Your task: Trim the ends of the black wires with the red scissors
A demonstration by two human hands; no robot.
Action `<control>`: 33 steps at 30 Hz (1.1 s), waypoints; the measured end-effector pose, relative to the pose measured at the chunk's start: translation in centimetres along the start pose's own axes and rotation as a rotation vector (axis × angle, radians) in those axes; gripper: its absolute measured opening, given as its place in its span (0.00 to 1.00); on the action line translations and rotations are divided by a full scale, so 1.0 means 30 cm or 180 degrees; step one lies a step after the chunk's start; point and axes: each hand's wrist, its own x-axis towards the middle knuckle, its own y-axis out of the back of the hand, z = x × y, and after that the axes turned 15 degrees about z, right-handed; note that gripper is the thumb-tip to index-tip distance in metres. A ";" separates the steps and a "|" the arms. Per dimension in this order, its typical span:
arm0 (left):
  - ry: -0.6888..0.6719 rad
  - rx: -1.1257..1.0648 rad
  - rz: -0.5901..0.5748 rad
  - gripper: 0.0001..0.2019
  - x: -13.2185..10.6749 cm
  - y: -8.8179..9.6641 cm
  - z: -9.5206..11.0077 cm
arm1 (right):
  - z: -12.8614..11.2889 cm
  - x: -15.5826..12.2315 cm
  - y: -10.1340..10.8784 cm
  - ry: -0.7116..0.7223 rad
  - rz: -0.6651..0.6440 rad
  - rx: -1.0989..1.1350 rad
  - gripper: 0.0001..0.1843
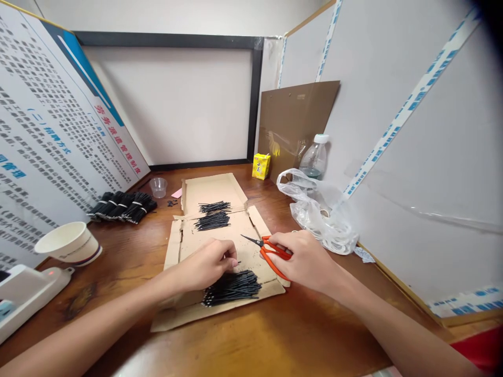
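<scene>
My right hand (301, 254) is closed on small scissors (264, 243) with orange handles and narrow, pointed blades that point left. Fingers pinched, my left hand (214, 262) holds a thin black wire (239, 263); only a short dark end shows. Just below that hand lies a large pile of short black wires (236, 288), some with pale tips, on a flattened cardboard sheet (204, 246). Farther up the sheet are a loose heap of black wires (212, 221) and a thinner row of black wires (214, 206).
Tied black bundles (123, 206), a clear cup (158, 187) and a paper cup (69, 243) stand left. A white power strip (31, 296) sits at the left edge. To the right are a plastic bag (314, 209), a bottle (314, 157) and a yellow box (261, 166).
</scene>
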 end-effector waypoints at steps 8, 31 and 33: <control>0.0087 -0.0964 0.0445 0.07 0.014 0.054 0.029 | 0.003 0.001 -0.018 -0.0120 0.0143 0.0448 0.09; 0.0427 -0.2073 0.0611 0.07 0.007 0.007 0.040 | -0.029 -0.028 0.000 0.0085 0.0248 0.0463 0.08; 0.0447 -0.2070 0.0581 0.07 0.004 0.003 0.042 | -0.030 -0.030 0.001 0.0087 0.0214 0.0425 0.08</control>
